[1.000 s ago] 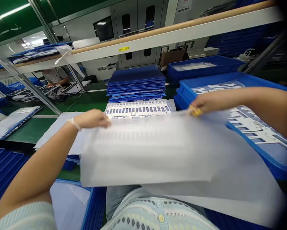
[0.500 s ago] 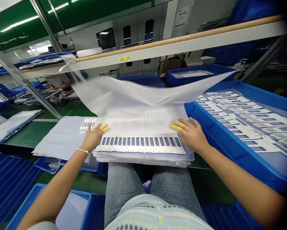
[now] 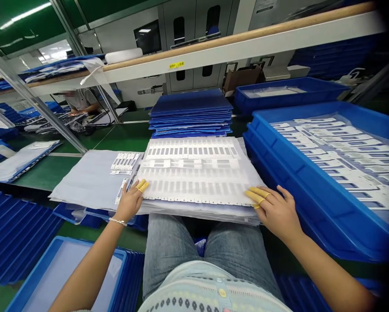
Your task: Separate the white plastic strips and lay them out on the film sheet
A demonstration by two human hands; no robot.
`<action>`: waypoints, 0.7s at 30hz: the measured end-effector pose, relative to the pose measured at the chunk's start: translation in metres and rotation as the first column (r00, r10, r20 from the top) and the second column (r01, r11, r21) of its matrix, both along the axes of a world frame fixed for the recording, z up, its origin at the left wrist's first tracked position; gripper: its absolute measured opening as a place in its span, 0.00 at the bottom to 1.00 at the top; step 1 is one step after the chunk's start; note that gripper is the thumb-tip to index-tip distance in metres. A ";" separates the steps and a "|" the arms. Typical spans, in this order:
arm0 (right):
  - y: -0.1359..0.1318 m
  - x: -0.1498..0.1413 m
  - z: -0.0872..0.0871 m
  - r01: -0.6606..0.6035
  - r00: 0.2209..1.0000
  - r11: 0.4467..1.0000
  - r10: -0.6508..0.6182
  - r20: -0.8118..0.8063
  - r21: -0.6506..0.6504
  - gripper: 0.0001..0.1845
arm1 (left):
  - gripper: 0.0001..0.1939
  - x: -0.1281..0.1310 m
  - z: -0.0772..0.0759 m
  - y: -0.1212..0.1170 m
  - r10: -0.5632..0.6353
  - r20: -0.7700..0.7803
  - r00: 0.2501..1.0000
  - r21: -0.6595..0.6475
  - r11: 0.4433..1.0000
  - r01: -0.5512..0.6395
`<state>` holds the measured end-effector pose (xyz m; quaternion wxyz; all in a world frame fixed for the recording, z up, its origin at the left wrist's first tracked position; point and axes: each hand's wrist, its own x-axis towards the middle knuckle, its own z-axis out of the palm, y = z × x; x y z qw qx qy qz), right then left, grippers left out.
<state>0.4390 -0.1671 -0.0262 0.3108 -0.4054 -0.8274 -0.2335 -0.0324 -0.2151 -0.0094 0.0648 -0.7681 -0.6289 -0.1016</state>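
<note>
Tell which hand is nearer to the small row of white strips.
Left. The left hand is just below the white strips; the right hand is far to their right.

"What's that top sheet (image 3: 197, 173) made of?"

"Thin translucent plastic film, faintly glossy."

"And the stacked blue boards (image 3: 191, 115)?"

"Smooth plastic, like the blue crate (image 3: 279, 182). The shelf rail (image 3: 246, 34) looks like varnished wood."

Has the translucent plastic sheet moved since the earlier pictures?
Yes: the sheet has dropped from billowing in the air to lying flat on the pile, no longer hiding the stack of blue boards behind it.
</note>
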 end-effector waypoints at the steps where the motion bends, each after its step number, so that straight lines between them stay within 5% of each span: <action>1: -0.001 0.002 -0.005 0.001 1.000 1.000 -0.001 -0.004 -0.023 0.14 | 0.24 0.000 -0.002 -0.001 -0.004 0.000 1.000 -0.008 1.000 0.004; 8: -0.009 0.019 -0.016 -0.049 0.994 0.986 0.064 0.090 -0.157 0.21 | 0.28 -0.007 0.002 -0.012 -0.062 0.010 0.998 -0.133 0.989 0.063; 14: 0.001 0.012 0.043 -0.185 0.983 0.965 0.181 -0.036 -0.185 0.18 | 0.26 0.018 0.031 -0.001 -0.107 0.087 0.990 -0.012 0.994 0.109; 17: 0.011 0.000 0.072 -0.264 0.963 0.939 0.269 -0.005 -0.221 0.18 | 0.26 0.040 0.037 0.018 -0.124 0.107 0.987 -0.121 0.983 0.136; 21: 0.021 0.008 0.073 -0.320 0.885 0.863 0.420 0.203 -0.391 0.29 | 0.29 0.048 0.028 0.038 -0.056 0.103 0.993 -0.255 0.964 0.080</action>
